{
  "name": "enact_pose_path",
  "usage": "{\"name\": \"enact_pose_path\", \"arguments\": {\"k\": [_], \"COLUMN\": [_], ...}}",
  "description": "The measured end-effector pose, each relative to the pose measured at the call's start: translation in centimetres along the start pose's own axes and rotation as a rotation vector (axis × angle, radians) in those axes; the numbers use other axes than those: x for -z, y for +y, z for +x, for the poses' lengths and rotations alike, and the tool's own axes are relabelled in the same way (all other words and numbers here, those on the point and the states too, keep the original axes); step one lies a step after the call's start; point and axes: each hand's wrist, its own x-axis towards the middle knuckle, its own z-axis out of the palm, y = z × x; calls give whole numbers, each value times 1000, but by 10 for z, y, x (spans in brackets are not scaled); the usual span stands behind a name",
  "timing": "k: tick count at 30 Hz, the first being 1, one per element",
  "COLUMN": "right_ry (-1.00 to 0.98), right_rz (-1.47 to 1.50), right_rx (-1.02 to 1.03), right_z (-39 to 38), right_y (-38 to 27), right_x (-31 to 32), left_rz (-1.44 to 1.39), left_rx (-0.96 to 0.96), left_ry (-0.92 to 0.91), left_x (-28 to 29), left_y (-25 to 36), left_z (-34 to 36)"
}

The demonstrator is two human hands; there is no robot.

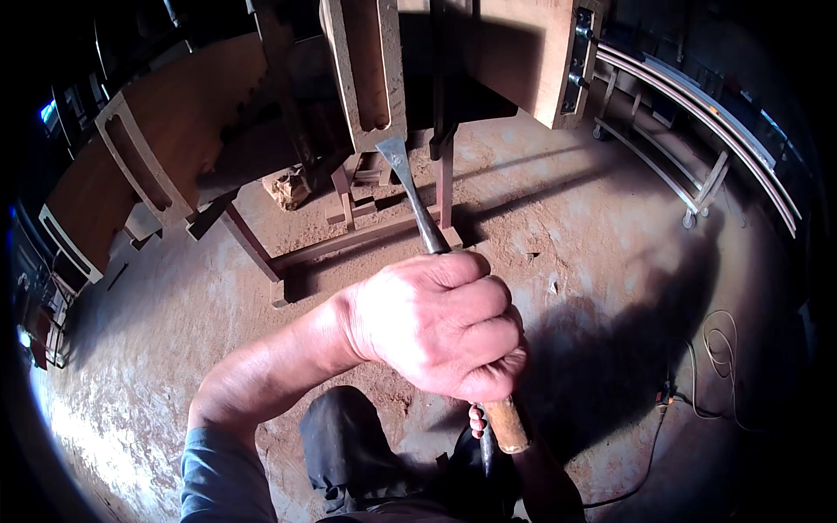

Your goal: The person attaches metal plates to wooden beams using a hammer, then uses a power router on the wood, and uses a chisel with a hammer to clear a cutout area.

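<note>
My left hand (440, 327) is closed round a chisel (411, 192), with the steel blade pointing away from me and the wooden handle (508, 425) coming out below the fist. The wide blade tip overlaps the near end of a timber piece (397, 87) with a long rounded slot; whether it touches the wood, I cannot tell. My right hand (477, 421) is mostly hidden under the left, with its curled fingertips showing beside the chisel handle. A pointed grey metal piece (487, 455) sticks out below those fingertips; the rest of it is hidden.
More slotted wooden panels (139, 161) stand at left, and another panel (514, 61) at far right has dark metal fittings. A wooden trestle (349, 242) stands beneath. Sawdust covers the floor (514, 227). At right are a wheeled rack (663, 161) and a loose cable (693, 383).
</note>
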Motion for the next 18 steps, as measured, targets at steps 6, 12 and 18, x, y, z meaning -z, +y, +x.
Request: {"name": "enact_pose_path", "arguments": {"k": [6,12,18], "right_ry": [-2,-34,-84], "right_rz": [155,245,324], "right_rx": [-91,-87,-55], "right_z": [6,9,14], "right_y": [25,36,43], "right_x": [25,50,69], "left_rz": [67,49,59], "left_rx": [8,-16,-44], "left_ry": [-18,-49,-8], "left_x": [-2,-3,1], "left_y": [-3,-6,-9], "left_z": [-3,-12,-6]}}
